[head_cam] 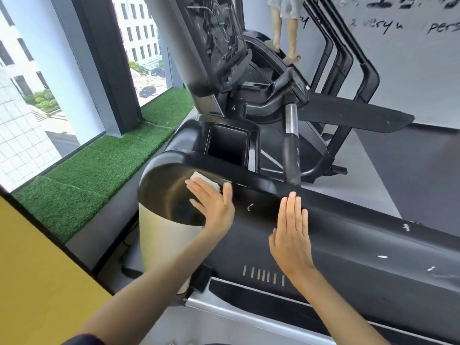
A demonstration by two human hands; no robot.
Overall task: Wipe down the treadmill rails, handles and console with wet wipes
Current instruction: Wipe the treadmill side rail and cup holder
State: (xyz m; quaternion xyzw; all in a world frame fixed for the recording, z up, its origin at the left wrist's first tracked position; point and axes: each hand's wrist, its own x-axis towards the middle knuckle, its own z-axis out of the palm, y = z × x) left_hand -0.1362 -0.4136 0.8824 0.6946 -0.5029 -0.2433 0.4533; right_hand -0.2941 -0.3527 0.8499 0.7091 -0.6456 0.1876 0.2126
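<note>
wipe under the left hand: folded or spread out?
Folded: the wipe is a small, thick white pad, its edge poking out from under the straight fingers of the left hand.

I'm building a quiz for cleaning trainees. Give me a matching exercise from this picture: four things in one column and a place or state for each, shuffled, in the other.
Things:
1. wet wipe
2. right hand
3. console screen
4. artificial grass

Places or states:
A. along the window
B. pressed under the left hand
C. flat on the treadmill rail, holding nothing
D. dark, at the top of the picture

Pairs: 1-B, 2-C, 3-D, 4-A
</note>
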